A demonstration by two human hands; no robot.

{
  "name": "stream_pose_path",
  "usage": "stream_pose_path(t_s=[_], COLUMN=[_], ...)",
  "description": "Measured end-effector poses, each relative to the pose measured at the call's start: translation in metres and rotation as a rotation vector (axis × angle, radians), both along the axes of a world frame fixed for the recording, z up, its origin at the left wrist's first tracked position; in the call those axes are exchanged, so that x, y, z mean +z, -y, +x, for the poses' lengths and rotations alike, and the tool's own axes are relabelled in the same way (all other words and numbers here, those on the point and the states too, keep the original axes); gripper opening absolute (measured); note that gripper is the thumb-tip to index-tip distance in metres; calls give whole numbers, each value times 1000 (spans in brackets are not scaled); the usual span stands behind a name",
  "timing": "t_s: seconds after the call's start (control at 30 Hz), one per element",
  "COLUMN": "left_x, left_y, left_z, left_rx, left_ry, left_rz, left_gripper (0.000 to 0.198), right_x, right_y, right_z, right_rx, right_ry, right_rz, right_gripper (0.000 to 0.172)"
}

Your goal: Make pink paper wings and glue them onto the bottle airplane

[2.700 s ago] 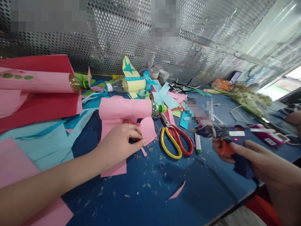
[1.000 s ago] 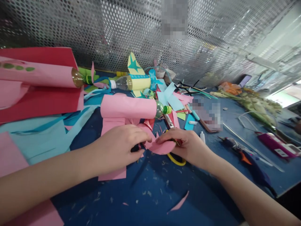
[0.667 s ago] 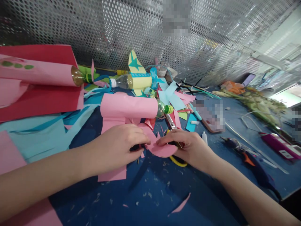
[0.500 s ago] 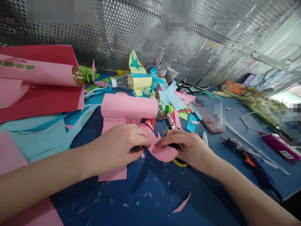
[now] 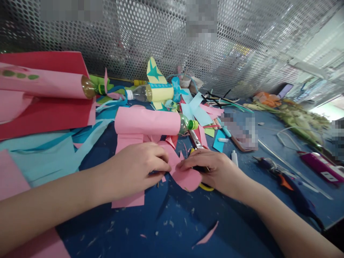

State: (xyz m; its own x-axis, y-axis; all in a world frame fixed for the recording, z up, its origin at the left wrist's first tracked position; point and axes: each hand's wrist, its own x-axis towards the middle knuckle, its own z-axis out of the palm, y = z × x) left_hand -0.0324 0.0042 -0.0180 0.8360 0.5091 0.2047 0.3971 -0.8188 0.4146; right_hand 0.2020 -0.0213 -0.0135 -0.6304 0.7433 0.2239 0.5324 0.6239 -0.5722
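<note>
A curved piece of pink paper [image 5: 186, 178] with a rounded end is between my two hands, just above the blue tabletop. My left hand [image 5: 149, 163] is closed with its fingertips on the paper's left side. From the right, my right hand [image 5: 215, 166] pinches the same piece near its middle. Scissors [image 5: 197, 140] with yellow handles lie under my right hand, partly hidden by it. Behind my hands lies a bottle [image 5: 147, 122] wrapped in pink paper, its green cap pointing right. A flat pink paper strip [image 5: 129, 199] passes beneath my left hand.
Left, a larger pink-wrapped bottle [image 5: 53, 80] rests on red paper [image 5: 57, 120]. A yellow-wrapped bottle [image 5: 161, 93] lies behind. On the right are a phone [image 5: 239, 134], a dark blue glue gun [image 5: 287, 186] and a magenta power strip [image 5: 321, 166]. A perforated metal panel [image 5: 150, 32] stands behind.
The rounded end of the pink paper has tipped slightly downward toward me. My left fingers have closed up a little; both hands stay in nearly the same place.
</note>
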Motion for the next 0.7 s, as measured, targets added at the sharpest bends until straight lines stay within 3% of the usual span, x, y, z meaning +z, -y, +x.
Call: stream_pose_path(t_s=[0.47, 0.57, 0.7], left_x=[2, 4, 8], left_y=[5, 5, 6], left_z=[3, 1, 1], left_rx=[39, 52, 84], left_ry=[-66, -35, -49], left_rz=[1, -33, -71], left_gripper=[17, 17, 17], right_x=[2, 7, 9], right_y=[7, 8, 5], right_z=[-2, 1, 3], right_rx=[12, -122, -362], right_ry=[36, 40, -4], right_rz=[-8, -95, -97], right_gripper=[33, 37, 19])
